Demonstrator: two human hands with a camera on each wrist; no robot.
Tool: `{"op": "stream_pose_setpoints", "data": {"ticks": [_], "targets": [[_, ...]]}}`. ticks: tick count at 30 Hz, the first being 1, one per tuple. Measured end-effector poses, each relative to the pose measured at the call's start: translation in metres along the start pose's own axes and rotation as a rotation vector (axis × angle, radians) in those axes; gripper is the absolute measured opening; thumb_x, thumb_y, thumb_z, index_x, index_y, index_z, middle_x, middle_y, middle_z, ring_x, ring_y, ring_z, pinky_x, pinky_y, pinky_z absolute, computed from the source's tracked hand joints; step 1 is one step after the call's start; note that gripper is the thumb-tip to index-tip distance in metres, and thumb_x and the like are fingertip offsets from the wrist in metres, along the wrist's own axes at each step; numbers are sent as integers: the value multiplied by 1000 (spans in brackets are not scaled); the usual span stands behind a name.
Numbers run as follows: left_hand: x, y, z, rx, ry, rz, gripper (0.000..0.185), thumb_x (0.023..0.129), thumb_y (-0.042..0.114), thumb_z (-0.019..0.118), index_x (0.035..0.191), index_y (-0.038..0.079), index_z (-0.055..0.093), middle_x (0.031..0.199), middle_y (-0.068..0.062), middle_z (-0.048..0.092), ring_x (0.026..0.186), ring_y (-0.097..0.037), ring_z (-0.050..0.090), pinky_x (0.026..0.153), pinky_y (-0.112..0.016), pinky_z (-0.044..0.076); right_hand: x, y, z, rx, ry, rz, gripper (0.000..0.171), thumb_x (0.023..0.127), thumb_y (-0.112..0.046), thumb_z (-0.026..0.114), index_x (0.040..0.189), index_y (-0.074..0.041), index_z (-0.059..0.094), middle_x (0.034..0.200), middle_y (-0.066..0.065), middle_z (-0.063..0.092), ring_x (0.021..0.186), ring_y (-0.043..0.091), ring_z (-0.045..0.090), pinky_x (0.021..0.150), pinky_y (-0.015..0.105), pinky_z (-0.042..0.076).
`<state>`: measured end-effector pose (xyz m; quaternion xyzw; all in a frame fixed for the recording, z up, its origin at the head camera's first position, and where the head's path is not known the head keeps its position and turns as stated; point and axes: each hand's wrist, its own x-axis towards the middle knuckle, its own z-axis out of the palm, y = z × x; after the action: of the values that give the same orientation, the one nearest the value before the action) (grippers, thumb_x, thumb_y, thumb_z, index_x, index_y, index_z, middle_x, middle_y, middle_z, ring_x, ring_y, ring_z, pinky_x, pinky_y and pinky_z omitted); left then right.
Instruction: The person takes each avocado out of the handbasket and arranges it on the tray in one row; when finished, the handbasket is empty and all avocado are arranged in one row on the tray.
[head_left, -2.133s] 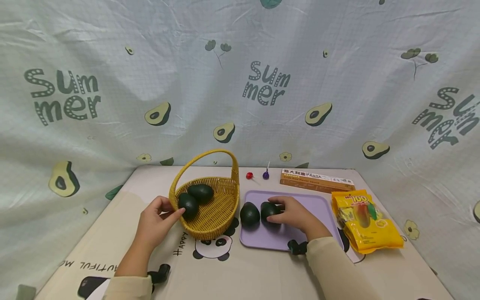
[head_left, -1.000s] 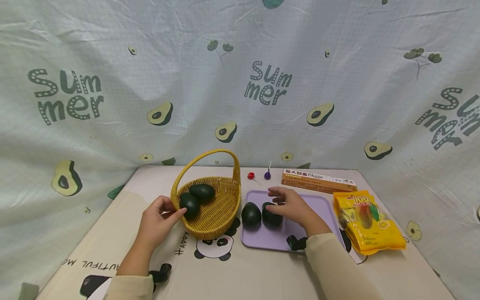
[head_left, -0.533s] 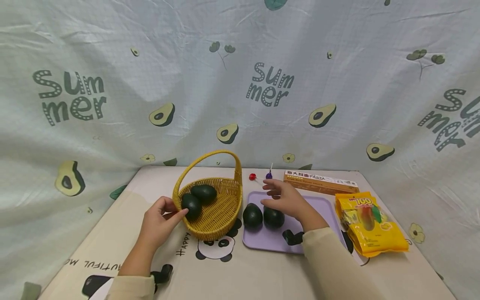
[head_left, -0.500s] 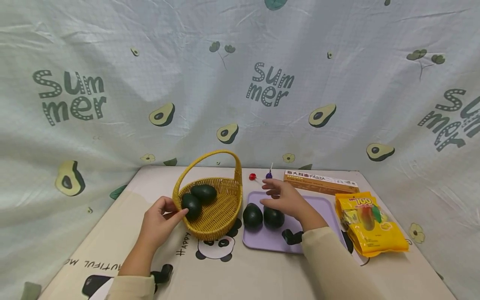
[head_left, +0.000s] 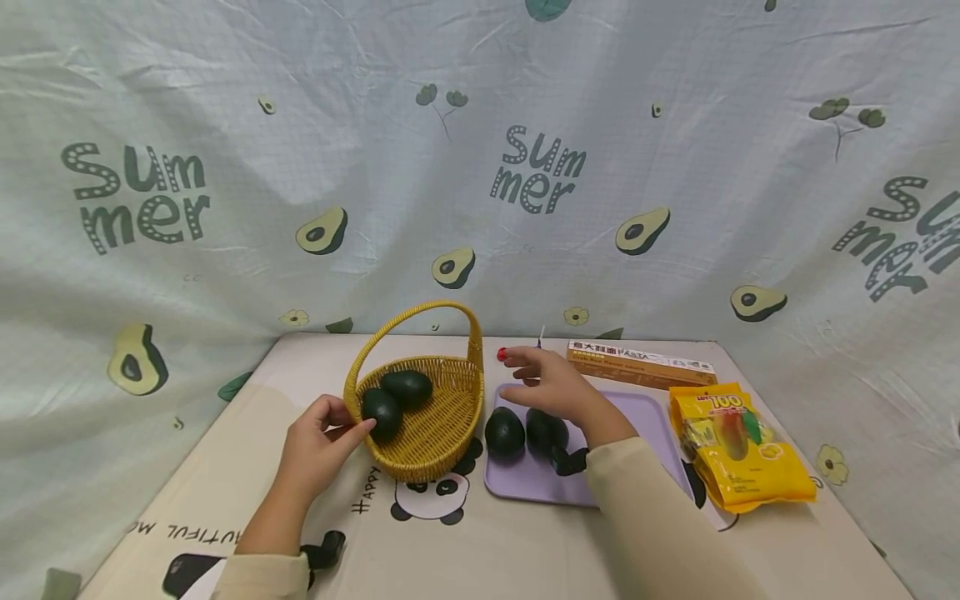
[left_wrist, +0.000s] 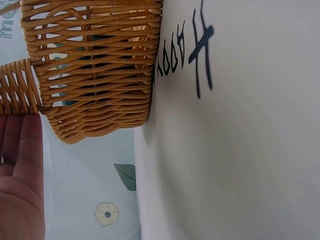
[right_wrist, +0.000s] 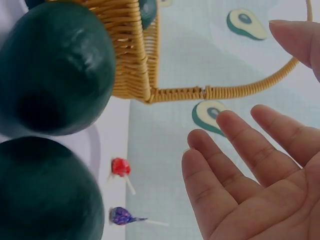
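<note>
A yellow wicker basket point(head_left: 438, 417) holds two dark green avocados point(head_left: 381, 410) point(head_left: 407, 386). My left hand point(head_left: 321, 435) holds the basket's near-left rim, thumb over the edge, and its fingers point(left_wrist: 22, 150) lie against the weave point(left_wrist: 95, 65). Two more avocados point(head_left: 504, 432) point(head_left: 546, 429) lie on a purple tray point(head_left: 645, 417). Above the tray's far-left corner my right hand point(head_left: 542, 380) hovers with its fingers spread point(right_wrist: 240, 175), holding nothing. Beyond those fingertips lie a red lollipop point(right_wrist: 120, 167) and a purple lollipop point(right_wrist: 121, 216).
A long pasta box point(head_left: 637, 360) lies behind the tray. A yellow snack bag point(head_left: 738, 450) sits to the tray's right. A printed cloth backdrop point(head_left: 525, 167) rises behind the table. The table mat carries a panda print point(head_left: 427, 496).
My right hand has let go of the right avocado on the tray, lifted and moved back-left toward the lollipops. My left hand has stayed on the basket rim.
</note>
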<state>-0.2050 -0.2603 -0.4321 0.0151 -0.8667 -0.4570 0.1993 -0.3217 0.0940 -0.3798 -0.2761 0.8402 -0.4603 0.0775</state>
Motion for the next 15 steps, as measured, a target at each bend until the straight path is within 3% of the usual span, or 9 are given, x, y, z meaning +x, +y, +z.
{"op": "stream_pose_setpoints", "data": {"ticks": [15], "targets": [[0,-3,0,-1,2,21,34,89,29,82,108,10,61,102,-5,69,96,-9,64,83,-10,54,15,-11,9,-19,-29,27,65,89,-30,81,146,-13,55,145,11,60,130,31,61,109,50,50]]}}
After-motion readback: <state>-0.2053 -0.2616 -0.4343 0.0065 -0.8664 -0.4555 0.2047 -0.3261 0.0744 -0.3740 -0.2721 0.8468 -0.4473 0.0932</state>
